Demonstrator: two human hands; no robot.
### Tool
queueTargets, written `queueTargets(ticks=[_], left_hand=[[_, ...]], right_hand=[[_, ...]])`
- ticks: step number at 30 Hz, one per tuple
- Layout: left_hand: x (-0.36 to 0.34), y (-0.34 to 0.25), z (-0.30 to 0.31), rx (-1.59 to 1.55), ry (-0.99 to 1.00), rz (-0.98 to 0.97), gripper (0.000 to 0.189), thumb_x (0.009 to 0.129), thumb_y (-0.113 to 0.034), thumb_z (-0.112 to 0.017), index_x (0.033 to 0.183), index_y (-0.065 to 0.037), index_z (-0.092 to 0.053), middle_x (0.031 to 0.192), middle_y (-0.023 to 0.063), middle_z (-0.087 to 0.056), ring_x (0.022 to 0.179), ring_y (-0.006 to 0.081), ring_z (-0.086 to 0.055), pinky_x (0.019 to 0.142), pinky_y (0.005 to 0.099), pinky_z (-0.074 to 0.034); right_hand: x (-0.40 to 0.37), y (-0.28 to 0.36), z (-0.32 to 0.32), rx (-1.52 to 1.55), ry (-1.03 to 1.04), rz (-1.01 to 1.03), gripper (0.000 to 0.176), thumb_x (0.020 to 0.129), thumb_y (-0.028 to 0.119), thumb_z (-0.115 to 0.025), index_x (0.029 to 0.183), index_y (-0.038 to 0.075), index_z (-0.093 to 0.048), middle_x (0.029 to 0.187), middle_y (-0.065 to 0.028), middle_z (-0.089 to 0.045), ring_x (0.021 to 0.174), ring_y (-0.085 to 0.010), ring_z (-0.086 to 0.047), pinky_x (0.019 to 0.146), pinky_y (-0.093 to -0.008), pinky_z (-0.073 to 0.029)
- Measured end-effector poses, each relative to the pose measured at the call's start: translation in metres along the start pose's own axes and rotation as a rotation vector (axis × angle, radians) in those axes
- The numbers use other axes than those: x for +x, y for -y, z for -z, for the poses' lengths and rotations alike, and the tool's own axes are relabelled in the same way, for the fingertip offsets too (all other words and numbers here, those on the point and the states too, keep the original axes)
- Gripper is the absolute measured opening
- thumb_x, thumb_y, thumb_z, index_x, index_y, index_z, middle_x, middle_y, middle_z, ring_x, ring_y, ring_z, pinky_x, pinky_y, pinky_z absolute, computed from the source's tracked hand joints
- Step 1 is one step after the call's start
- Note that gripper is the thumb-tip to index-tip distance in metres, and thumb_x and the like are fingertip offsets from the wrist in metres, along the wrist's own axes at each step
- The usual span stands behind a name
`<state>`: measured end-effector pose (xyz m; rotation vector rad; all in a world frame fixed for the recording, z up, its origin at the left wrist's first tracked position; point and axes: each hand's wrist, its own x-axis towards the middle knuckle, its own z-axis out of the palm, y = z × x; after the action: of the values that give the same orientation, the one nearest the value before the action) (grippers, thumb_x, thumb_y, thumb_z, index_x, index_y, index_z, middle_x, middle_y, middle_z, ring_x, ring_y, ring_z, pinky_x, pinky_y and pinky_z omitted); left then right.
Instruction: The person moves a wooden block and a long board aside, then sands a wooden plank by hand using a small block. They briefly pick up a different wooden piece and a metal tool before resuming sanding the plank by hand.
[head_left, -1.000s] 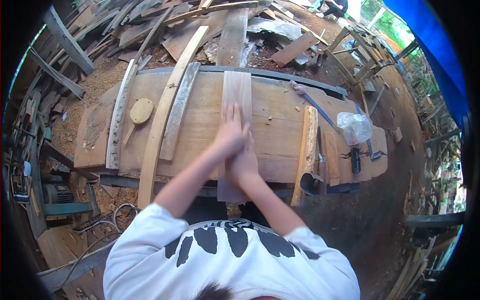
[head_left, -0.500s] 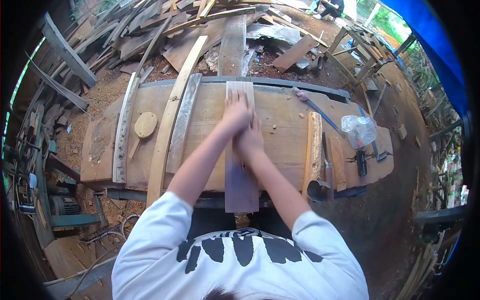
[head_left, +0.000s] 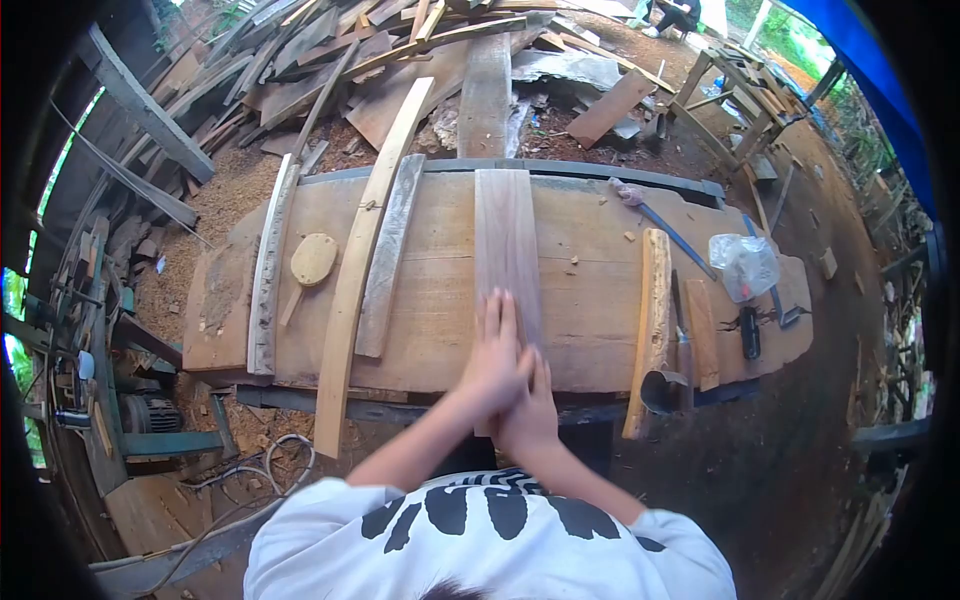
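A smooth brown plank (head_left: 503,225) lies lengthwise away from me on the workbench. Near its front end, my left hand (head_left: 494,366) rests with fingers stretched forward, laid partly across my right hand (head_left: 528,412). The right hand's visible fingers also point forward, stretched out; the rest are covered by the left. Whether anything thin lies beneath the palms is hidden.
On the workbench (head_left: 430,310), wood strips (head_left: 390,255) and a round wooden paddle (head_left: 314,259) lie left. To the right are a rough-edged strip (head_left: 655,300), a blue-handled tool (head_left: 672,238), a plastic bag (head_left: 745,266) and a black-handled tool (head_left: 750,332). Scrap wood (head_left: 330,60) is heaped beyond.
Both hands have slid together along the plank, from its far end back toward my body. The view has shifted slightly; the plank stays on the bench.
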<state>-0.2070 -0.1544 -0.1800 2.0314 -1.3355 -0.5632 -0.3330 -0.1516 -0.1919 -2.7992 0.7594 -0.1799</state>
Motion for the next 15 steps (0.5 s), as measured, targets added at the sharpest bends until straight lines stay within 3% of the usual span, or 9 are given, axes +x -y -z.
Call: queueTargets(ticks=[3, 6, 11, 13, 15], left_hand=[[-0.046, -0.017, -0.002, 0.034, -0.029, 0.005, 0.085, 0.09, -0.024, -0.06, 0.152, 0.009, -0.012, 0.157, 0.0333, -0.008, 0.148, 0.0487, -0.001, 0.121, 0.051, -0.01], [-0.023, -0.021, 0.006, 0.164, -0.041, 0.072, 0.085, 0.089, -0.027, -0.06, 0.152, 0.008, -0.015, 0.157, 0.0324, -0.012, 0.148, 0.049, -0.004, 0.121, 0.051, -0.011], [0.127, 0.023, 0.009, 0.154, -0.121, -0.029, 0.081, 0.088, -0.032, -0.059, 0.152, 0.003, -0.023, 0.158, 0.0277, -0.019, 0.148, 0.0471, -0.007, 0.121, 0.0505, -0.013], [0.197, 0.044, 0.016, 0.126, -0.14, -0.007, 0.082, 0.086, -0.034, -0.061, 0.153, -0.001, -0.025, 0.159, 0.0253, -0.021, 0.148, 0.0463, -0.008, 0.121, 0.0488, -0.013], [0.231, 0.049, 0.025, 0.115, -0.153, 0.015, 0.084, 0.085, -0.035, -0.062, 0.153, -0.002, -0.026, 0.159, 0.024, -0.021, 0.149, 0.0459, -0.008, 0.122, 0.0479, -0.014]], right_hand=[[-0.031, 0.014, 0.015, 0.039, 0.053, -0.031, 0.075, 0.088, 0.033, -0.059, 0.152, 0.007, -0.031, 0.156, -0.0236, -0.025, 0.143, -0.0499, -0.019, 0.116, -0.0643, -0.013], [-0.015, 0.007, 0.02, 0.08, 0.062, -0.036, 0.077, 0.088, 0.033, -0.058, 0.153, 0.005, -0.028, 0.157, -0.0239, -0.022, 0.143, -0.0511, -0.018, 0.115, -0.0663, -0.01], [0.113, -0.039, 0.009, -0.07, -0.043, -0.113, 0.069, 0.095, 0.033, -0.048, 0.154, 0.006, -0.025, 0.161, -0.019, -0.019, 0.148, -0.045, -0.013, 0.117, -0.0652, -0.008], [0.17, -0.059, 0.004, -0.127, -0.076, -0.165, 0.065, 0.095, 0.033, -0.046, 0.153, 0.008, -0.029, 0.158, -0.0179, -0.026, 0.146, -0.0406, -0.021, 0.116, -0.0655, -0.013], [0.211, -0.073, 0.008, 0.037, -0.119, -0.184, 0.062, 0.097, 0.027, -0.044, 0.153, 0.006, -0.028, 0.159, -0.0167, -0.027, 0.146, -0.0412, -0.025, 0.118, -0.0625, -0.01]])
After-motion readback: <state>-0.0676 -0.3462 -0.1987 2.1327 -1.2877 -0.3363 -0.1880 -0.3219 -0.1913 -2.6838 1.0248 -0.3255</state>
